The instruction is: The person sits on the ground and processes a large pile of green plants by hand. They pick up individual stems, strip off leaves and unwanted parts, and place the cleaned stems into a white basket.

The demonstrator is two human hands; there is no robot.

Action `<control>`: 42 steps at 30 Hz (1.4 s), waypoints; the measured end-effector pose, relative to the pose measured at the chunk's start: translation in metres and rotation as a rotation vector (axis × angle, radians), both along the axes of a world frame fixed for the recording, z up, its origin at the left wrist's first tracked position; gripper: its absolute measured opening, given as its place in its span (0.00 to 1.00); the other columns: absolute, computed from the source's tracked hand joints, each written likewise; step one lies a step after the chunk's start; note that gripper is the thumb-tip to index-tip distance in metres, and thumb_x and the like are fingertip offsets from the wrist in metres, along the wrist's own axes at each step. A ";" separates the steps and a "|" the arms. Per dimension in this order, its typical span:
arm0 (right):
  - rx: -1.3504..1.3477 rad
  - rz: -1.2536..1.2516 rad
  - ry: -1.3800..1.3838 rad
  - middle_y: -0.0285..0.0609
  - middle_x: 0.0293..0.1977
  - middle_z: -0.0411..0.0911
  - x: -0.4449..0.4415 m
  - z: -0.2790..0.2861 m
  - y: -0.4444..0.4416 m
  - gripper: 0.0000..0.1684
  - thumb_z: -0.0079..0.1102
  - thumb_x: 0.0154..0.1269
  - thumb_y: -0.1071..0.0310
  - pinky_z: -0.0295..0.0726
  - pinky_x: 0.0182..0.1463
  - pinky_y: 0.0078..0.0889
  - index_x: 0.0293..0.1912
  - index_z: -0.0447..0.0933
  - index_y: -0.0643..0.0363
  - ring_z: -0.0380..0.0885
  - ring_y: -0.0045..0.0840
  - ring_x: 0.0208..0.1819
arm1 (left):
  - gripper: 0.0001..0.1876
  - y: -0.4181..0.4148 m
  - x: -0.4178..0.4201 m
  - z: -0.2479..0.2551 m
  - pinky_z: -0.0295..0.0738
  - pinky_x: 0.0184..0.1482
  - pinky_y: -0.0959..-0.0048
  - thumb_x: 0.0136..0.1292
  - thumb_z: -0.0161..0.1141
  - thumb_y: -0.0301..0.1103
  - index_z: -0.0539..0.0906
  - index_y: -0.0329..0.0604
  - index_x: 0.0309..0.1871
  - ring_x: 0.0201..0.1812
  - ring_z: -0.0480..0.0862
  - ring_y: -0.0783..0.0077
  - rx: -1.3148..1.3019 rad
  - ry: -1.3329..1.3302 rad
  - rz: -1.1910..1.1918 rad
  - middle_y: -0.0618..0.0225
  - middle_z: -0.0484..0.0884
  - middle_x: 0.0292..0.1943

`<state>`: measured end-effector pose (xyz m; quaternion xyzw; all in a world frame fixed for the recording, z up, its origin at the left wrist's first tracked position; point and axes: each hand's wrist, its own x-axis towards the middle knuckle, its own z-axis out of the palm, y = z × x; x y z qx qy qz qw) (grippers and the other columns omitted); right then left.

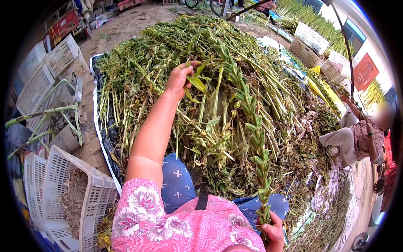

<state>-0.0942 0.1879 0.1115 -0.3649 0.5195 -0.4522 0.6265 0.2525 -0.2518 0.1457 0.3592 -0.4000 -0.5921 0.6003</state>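
Note:
A long sesame stalk (pixel 256 138) set with green seed capsules curves from my lap up over the plant heap. My right hand (pixel 273 231) is closed round its thick end, low at the right. Out over the heap, my left hand (pixel 181 78) pinches several narrow yellow-green leaves (pixel 197 82) between thumb and fingers. Those leaves hang beside the stalk's upper part; whether they are still joined to it I cannot tell. Beneath both hands spreads a large heap of leaves and cut stems (pixel 151 47), partly green and partly withered.
White plastic crates (pixel 100 201) stand at the left, one with dry plant debris. A green metal frame (pixel 63 110) is behind them. At the right a seated person (pixel 362 135) holds another stalk. More crates (pixel 311 37) stand at the upper right. A tarp edge (pixel 97 110) borders the heap.

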 end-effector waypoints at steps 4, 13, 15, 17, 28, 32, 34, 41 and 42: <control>0.026 0.059 -0.072 0.38 0.38 0.76 -0.008 -0.006 0.003 0.38 0.67 0.52 0.67 0.76 0.45 0.25 0.62 0.65 0.69 0.75 0.19 0.39 | 0.12 0.009 -0.030 0.004 0.62 0.19 0.84 0.67 0.51 0.31 0.79 0.46 0.52 0.27 0.75 0.85 -0.041 0.197 -0.130 0.71 0.83 0.38; 0.085 0.075 -0.151 0.41 0.43 0.77 -0.009 -0.011 0.005 0.41 0.66 0.53 0.66 0.74 0.49 0.29 0.64 0.62 0.70 0.75 0.23 0.43 | 0.09 0.015 -0.064 0.006 0.70 0.25 0.84 0.68 0.51 0.28 0.79 0.41 0.47 0.25 0.75 0.77 0.063 0.399 -0.263 0.62 0.82 0.43; 0.085 0.102 -0.183 0.42 0.44 0.77 -0.011 -0.012 0.004 0.41 0.66 0.53 0.66 0.74 0.49 0.29 0.64 0.62 0.70 0.75 0.23 0.43 | 0.08 0.019 -0.061 0.005 0.71 0.25 0.84 0.67 0.52 0.28 0.78 0.42 0.46 0.25 0.74 0.77 0.043 0.413 -0.337 0.63 0.81 0.42; 0.079 0.095 -0.186 0.42 0.45 0.77 -0.007 -0.012 0.001 0.41 0.66 0.53 0.65 0.74 0.49 0.29 0.64 0.62 0.70 0.75 0.24 0.43 | 0.06 0.019 -0.062 0.003 0.71 0.25 0.85 0.66 0.55 0.28 0.79 0.45 0.45 0.24 0.73 0.80 0.024 0.340 -0.319 0.70 0.80 0.33; 0.109 0.108 -0.204 0.43 0.42 0.76 -0.004 -0.010 -0.014 0.43 0.67 0.51 0.59 0.75 0.43 0.27 0.62 0.64 0.71 0.75 0.24 0.40 | 0.06 0.072 -0.107 -0.021 0.67 0.28 0.83 0.70 0.52 0.32 0.80 0.50 0.40 0.25 0.69 0.83 -0.014 0.311 -0.261 0.76 0.79 0.31; 0.153 0.110 -0.246 0.43 0.40 0.76 -0.004 -0.013 -0.013 0.43 0.68 0.50 0.57 0.74 0.41 0.27 0.61 0.65 0.71 0.75 0.25 0.39 | 0.07 0.068 -0.106 -0.026 0.67 0.24 0.83 0.70 0.51 0.31 0.79 0.49 0.45 0.25 0.72 0.83 -0.008 0.445 -0.229 0.72 0.81 0.35; 0.153 0.107 -0.252 0.43 0.40 0.76 -0.002 -0.015 -0.015 0.43 0.68 0.50 0.58 0.74 0.42 0.27 0.61 0.65 0.71 0.75 0.25 0.38 | 0.10 0.068 -0.107 -0.021 0.67 0.20 0.84 0.70 0.51 0.32 0.77 0.49 0.51 0.22 0.74 0.82 -0.026 0.508 -0.281 0.70 0.82 0.35; 0.151 0.111 -0.286 0.43 0.41 0.76 -0.004 -0.018 -0.017 0.43 0.68 0.50 0.58 0.74 0.43 0.28 0.61 0.65 0.71 0.75 0.26 0.39 | 0.15 0.071 -0.094 -0.016 0.65 0.16 0.84 0.71 0.46 0.32 0.73 0.45 0.59 0.18 0.73 0.82 0.019 0.346 -0.318 0.49 0.81 0.49; 0.148 0.118 -0.276 0.43 0.41 0.76 -0.004 -0.018 -0.017 0.43 0.68 0.50 0.58 0.75 0.43 0.28 0.62 0.65 0.71 0.75 0.26 0.39 | 0.14 0.073 -0.092 -0.013 0.67 0.17 0.84 0.70 0.48 0.30 0.75 0.43 0.56 0.19 0.75 0.82 0.012 0.356 -0.335 0.50 0.82 0.46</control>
